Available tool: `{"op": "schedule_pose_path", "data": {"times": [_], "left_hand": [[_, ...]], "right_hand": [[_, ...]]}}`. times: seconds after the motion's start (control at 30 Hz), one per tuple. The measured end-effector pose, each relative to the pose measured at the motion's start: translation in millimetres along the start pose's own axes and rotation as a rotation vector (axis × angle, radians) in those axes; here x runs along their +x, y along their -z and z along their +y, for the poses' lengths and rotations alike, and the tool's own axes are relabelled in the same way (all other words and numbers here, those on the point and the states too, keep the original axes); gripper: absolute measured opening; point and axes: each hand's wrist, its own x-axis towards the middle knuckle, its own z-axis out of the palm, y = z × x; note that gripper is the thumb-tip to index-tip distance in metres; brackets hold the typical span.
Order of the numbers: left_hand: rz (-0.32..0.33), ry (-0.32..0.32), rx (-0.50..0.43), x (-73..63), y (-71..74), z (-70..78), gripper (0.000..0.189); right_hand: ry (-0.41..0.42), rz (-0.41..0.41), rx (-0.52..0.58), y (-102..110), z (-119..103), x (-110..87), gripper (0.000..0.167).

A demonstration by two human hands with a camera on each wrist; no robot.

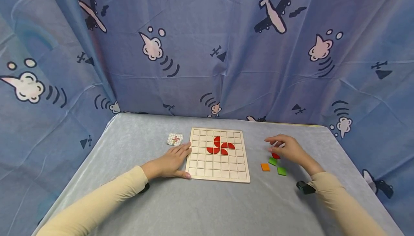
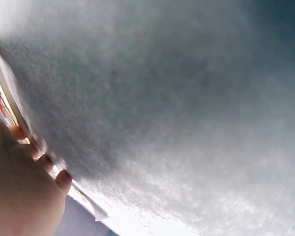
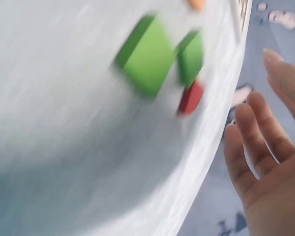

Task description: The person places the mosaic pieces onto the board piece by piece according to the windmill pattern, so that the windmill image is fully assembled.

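My left hand [image 1: 173,160] rests along the left edge of a wooden grid board [image 1: 200,171], with its fingers near the upper part of that edge and its thumb by the lower left corner. Several red curved pieces [image 1: 217,141] lie in the board's squares in a pinwheel shape. To the board's right, my right hand [image 1: 288,149] hovers with loosely spread fingers, nothing showing between them in the right wrist view. Just below it lie a red piece [image 3: 191,98], a small green tile [image 3: 190,58] and a bigger-looking green tile [image 3: 150,59].
An orange square tile [image 1: 265,167] lies left of the green tiles. A small card [image 1: 175,139] printed with a grid and a pinwheel pattern lies left of the board. Behind the cloth-covered table [image 1: 207,207] hangs a blue patterned curtain [image 1: 194,49].
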Motion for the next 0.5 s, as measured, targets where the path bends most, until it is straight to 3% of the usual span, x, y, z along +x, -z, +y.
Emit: {"op": "schedule_pose_path", "data": {"times": [0.3,0.5], "left_hand": [[0.010,-0.007,0.005,0.2,-1.6,-0.9,0.103],[0.005,-0.001,0.003,0.7,-2.1,-1.4,0.104]], "right_hand": [[-0.005,-0.114,0.063,8,38,-8.3,0.039],[-0.062,-0.241,0.112,10,47,-3.2,0.042]]}}
